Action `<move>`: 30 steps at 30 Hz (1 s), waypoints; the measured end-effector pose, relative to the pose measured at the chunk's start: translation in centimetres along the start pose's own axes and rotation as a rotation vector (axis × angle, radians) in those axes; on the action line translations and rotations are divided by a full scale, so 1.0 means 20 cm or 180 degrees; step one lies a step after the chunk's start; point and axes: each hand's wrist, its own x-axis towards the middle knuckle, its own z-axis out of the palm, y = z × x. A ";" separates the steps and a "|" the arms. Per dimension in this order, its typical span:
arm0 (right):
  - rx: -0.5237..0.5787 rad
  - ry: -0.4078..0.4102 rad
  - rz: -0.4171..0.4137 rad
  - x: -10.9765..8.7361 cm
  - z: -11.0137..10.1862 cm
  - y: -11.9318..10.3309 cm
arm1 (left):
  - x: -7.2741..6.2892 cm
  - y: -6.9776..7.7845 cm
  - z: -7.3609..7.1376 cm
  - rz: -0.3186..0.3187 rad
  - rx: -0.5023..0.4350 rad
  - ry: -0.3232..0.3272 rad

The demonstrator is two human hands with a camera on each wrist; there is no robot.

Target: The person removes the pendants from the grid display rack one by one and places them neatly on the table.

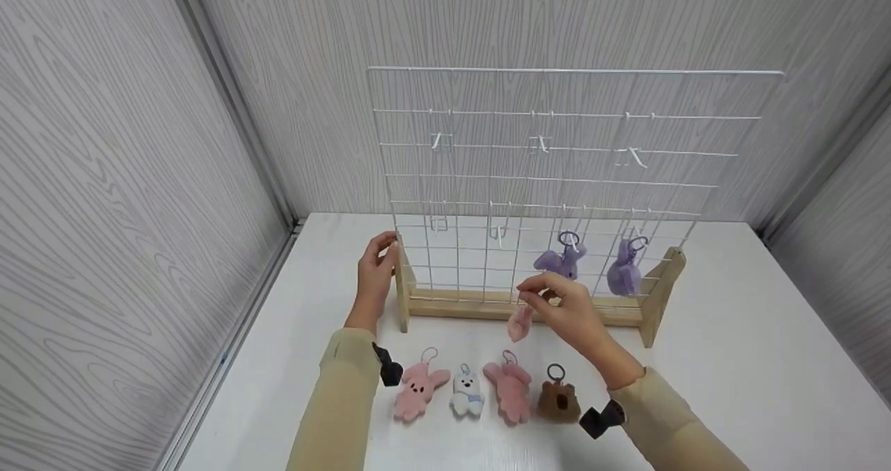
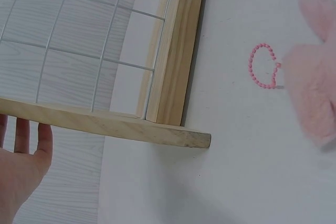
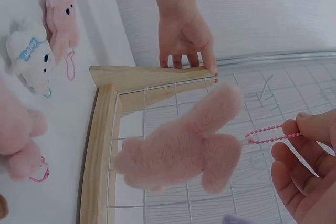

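From where I stood, counting 12 o'clock as the far wall (image 1: 529, 19), the right hand (image 1: 567, 309) looked like the likeliest place for trouble. It held a small pink plush (image 3: 178, 156) only by its bead chain (image 3: 270, 134), so a slackened pinch could have dropped it onto the tabletop (image 1: 738, 373), perhaps near the row of 4 plush charms (image 1: 514, 391) lying at 6 o'clock. A swing of its soft body could have caught on the wire rack (image 1: 571, 72). The hand itself could have knocked the nearer purple plush (image 1: 572, 269), which hung just beyond it at 12 o'clock; the other purple plush (image 1: 624, 273) hung at 2 o'clock. At the rack's 9 o'clock end, the left hand (image 1: 376, 269) had its fingers curled against the wooden end piece (image 1: 402, 290) (a hard shove there might have slid the whole frame).

As for the plush, it dangled clear of the right fingers (image 3: 282, 153), below their tips at 6 o'clock, with the chain spanning the gap. Those fingers were drawn nearly together on the beads, the rest bent loosely. The plush hung in front of the rack's lower wires; whether it touched them, I couldn't tell.
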 end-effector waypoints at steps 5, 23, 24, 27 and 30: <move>0.0003 -0.0017 0.0042 -0.05 -0.01 0.00 | 0.00 0.00 -0.01 0.0032 -0.0052 -0.0119; -0.0275 0.0048 0.0490 -0.19 -0.11 0.03 | -0.02 0.03 -0.01 0.0037 -0.0033 -0.0081; -0.0305 0.0076 0.0503 -0.20 -0.12 0.03 | -0.04 0.05 -0.01 0.0033 -0.0030 -0.0095; -0.0326 0.0135 0.0447 -0.22 -0.15 0.05 | -0.05 0.08 0.00 0.0001 -0.0024 -0.0119; -0.0298 0.0190 0.0349 -0.25 -0.17 0.07 | -0.04 0.06 0.00 -0.0006 -0.0061 -0.0109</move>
